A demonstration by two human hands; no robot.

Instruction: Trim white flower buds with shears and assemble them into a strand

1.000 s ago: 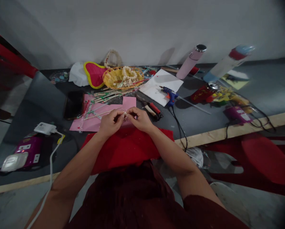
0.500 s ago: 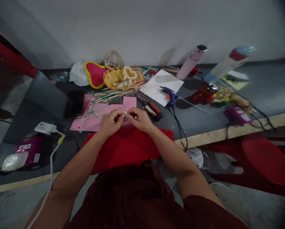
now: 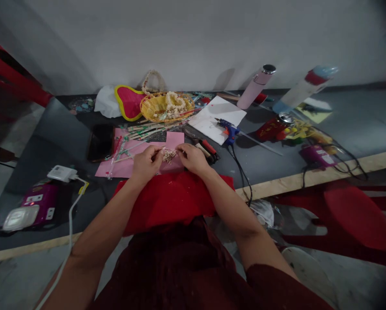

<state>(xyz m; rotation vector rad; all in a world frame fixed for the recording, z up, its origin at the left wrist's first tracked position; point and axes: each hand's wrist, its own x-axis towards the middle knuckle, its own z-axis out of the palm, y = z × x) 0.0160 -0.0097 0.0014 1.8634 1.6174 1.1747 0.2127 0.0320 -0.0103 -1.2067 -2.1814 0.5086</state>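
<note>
A small cluster of pale beige pieces lies between my hands over the pink paper. My left hand is at its left side, thumb and fingertips pinched on something too small to make out. On the right, my right hand has its thumb and fingers closed near the cluster's edge; what they hold is hidden. A red cloth is spread below both hands. Thin sticks with green marks lie beyond my left hand.
Behind stands a yellow basket with beaded strings. A blue glue gun lies by white sheets; red-handled pliers are near my right hand. Farther right are a pink flask and red can. A phone lies left.
My hands have moved slightly apart, the left one to the left and the right one to the right. The pale cluster between them now shows more fully. The view has shifted slightly.
</note>
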